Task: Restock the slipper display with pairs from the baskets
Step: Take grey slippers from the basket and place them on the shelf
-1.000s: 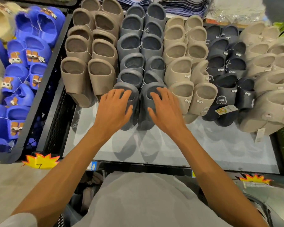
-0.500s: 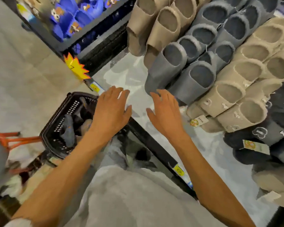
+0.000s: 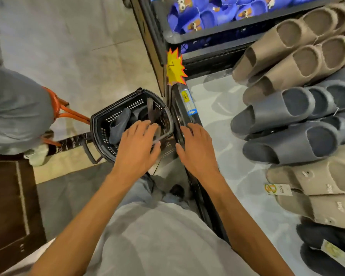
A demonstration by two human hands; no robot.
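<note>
Where the black perforated plastic basket (image 3: 100, 124) sits against the display's front edge, my left hand (image 3: 136, 145) hangs over it, fingers straight and slightly spread, gripping nothing. Dark grey foam slipper (image 3: 119, 126) stands on end inside, just beside my fingertips; brown slipper (image 3: 151, 110) next to it. Right hand (image 3: 197, 150) hovers over the black edge of the pale display shelf (image 3: 217, 124), fingers straight, close together, empty. Grey foam slipper rows (image 3: 277, 110) lie on the shelf, tan rows (image 3: 291, 50) adjoining.

Black perforated basket (image 3: 106, 124), grey slippers (image 3: 283, 114), tan slippers (image 3: 287, 52), yellow starburst tag (image 3: 174, 67)
</note>
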